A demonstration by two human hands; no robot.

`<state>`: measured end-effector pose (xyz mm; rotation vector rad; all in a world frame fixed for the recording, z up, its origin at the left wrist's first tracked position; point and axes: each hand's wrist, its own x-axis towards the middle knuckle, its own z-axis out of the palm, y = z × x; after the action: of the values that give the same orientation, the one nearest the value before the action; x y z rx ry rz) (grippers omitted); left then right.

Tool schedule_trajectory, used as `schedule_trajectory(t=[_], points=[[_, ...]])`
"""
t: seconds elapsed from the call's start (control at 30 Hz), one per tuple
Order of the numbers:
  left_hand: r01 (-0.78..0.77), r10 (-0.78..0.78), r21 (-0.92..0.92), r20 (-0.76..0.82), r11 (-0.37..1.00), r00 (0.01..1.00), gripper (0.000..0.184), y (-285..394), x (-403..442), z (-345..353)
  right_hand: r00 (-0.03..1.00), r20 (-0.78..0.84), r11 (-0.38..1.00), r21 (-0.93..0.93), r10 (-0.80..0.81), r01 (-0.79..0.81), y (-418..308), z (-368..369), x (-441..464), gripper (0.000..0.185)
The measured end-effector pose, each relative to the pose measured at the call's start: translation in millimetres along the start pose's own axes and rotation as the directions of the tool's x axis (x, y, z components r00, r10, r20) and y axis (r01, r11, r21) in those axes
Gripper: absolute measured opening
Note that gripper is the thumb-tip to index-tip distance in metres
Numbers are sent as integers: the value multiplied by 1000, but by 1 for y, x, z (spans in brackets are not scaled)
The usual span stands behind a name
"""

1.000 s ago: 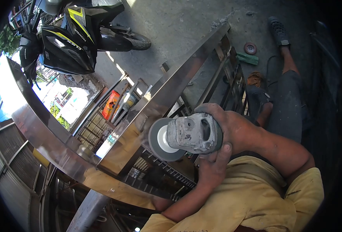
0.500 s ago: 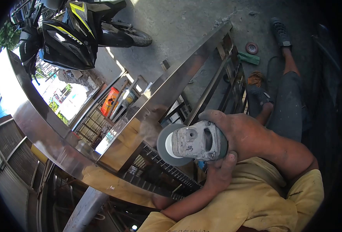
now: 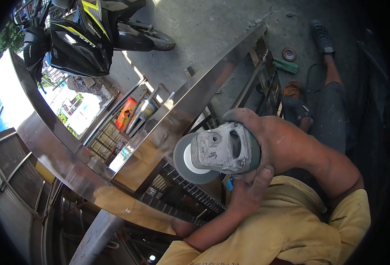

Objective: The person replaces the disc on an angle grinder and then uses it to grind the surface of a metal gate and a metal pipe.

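Both hands are clamped on one angle grinder (image 3: pixel 223 148): the right hand (image 3: pixel 276 137) on the upper side of its body, the left hand (image 3: pixel 248 192) on the lower side. The long axis points from the hands toward the metal frame (image 3: pixel 208 84). The grinding disc (image 3: pixel 181 165) leads, overlapping the inner edge of the straight bar, closer to the corner meeting the curved band (image 3: pixel 67 159) than to the far corner; contact cannot be confirmed. The band bounds that corner. A motorcycle (image 3: pixel 82 53) stands beyond, apart; a round disc (image 3: pixel 289 54) lies on the floor.
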<state>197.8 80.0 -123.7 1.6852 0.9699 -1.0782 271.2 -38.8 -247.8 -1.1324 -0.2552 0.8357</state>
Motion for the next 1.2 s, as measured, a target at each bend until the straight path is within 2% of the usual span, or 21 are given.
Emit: schedule_trajectory(t=[0.13,0.2,0.3,0.4,0.5,0.6,0.7,0.77,0.9,1.03,1.13,1.2], points=[[-26,22,106,35,994,999,56,-12,3,-1,999,22,999,-26,40,-39,8,2,-8,104],[-58,54,75,53,996,997,56,-10,6,-4,998,21,998,-23,62,-61,5,0,-7,104],[-101,97,74,54,992,994,56,-4,4,-13,998,-34,999,1,-44,44,-2,-2,3,104],[-100,100,5,21,995,995,57,-9,1,-10,998,-54,998,-51,-31,28,-8,0,0,104],[-49,49,51,-9,998,999,56,-23,-3,-3,995,44,990,-107,93,-88,-9,-1,-8,103],[-73,72,28,25,997,997,51,-26,0,-7,996,31,989,-123,84,-80,-12,-4,-8,102],[-95,96,-18,87,995,992,46,-11,7,-19,996,-85,998,-58,-28,23,-13,-4,1,102],[-77,78,-16,133,997,988,42,-4,9,-28,994,-104,997,-74,-25,17,-14,-2,1,102],[-64,69,-74,70,995,995,38,-16,7,-14,997,-55,991,-123,53,-60,-12,-1,-7,101],[-117,122,-218,8,969,993,47,-11,7,-11,988,-144,989,-138,-63,43,-14,3,-6,99],[-222,216,-201,-52,954,975,54,15,12,-10,976,-176,985,-135,-129,106,-16,3,2,97],[-223,208,-172,-99,959,973,56,12,8,-6,979,-159,982,-153,-131,107,-17,2,-1,96]])
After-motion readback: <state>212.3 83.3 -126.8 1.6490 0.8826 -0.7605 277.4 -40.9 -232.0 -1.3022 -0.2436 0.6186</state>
